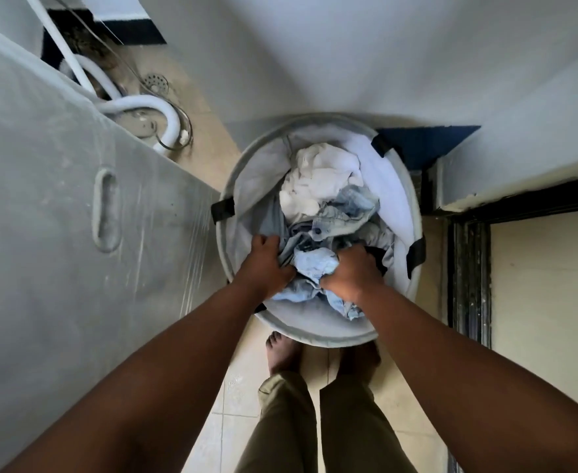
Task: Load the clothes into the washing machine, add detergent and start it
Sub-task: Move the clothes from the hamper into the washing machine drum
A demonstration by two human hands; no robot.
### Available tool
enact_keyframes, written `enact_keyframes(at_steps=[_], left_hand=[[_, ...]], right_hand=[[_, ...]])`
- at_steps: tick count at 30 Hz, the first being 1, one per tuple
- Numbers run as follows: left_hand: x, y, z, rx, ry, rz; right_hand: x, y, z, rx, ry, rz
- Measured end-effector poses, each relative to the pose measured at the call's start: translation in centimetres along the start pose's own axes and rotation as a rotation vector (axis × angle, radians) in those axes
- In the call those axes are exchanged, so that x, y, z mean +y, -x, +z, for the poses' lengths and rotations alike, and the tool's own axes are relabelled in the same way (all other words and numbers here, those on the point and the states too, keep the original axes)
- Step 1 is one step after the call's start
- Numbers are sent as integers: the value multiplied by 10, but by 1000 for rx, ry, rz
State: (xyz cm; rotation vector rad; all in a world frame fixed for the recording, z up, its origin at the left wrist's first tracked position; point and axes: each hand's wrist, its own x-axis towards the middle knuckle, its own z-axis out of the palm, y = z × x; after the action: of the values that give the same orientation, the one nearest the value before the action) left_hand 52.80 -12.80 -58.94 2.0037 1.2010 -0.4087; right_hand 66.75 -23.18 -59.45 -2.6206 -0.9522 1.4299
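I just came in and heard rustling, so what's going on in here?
A person is bent over a round laundry basket on the floor, both hands in the clothes. The left hand and right hand are gripping a pale blue garment near the top. The washing machine stands beside the basket, at the person's left; nothing is lifted out yet.

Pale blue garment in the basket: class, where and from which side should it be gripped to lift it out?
Probably grip the pale blue garment at its bunched top folds, coming from above. It lies crumpled on the pile, and the laundry basket walls block the sides.
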Motion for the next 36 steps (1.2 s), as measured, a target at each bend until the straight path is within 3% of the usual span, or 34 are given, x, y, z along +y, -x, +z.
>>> enact_keyframes(at_steps=[9,19,23,28,31,36], left_hand=[[55,76,-83,69,-2,132],[151,188,-226,145,-184,294],[197,242,-298,192,-172,342],[243,343,-404,375,-173,451],[256,413,-462,464,-33,456],[240,534,-535,723,91,595]], right_hand=[[-16,103,-67,45,-288,-135],[-56,245,-183,235,-321,-314],[-74,299,-233,290,-459,-459],[-122,398,-310,272,-717,-672],[-158,469,-346,227,-833,-814],[-234,585,-362,137,-971,-1123]])
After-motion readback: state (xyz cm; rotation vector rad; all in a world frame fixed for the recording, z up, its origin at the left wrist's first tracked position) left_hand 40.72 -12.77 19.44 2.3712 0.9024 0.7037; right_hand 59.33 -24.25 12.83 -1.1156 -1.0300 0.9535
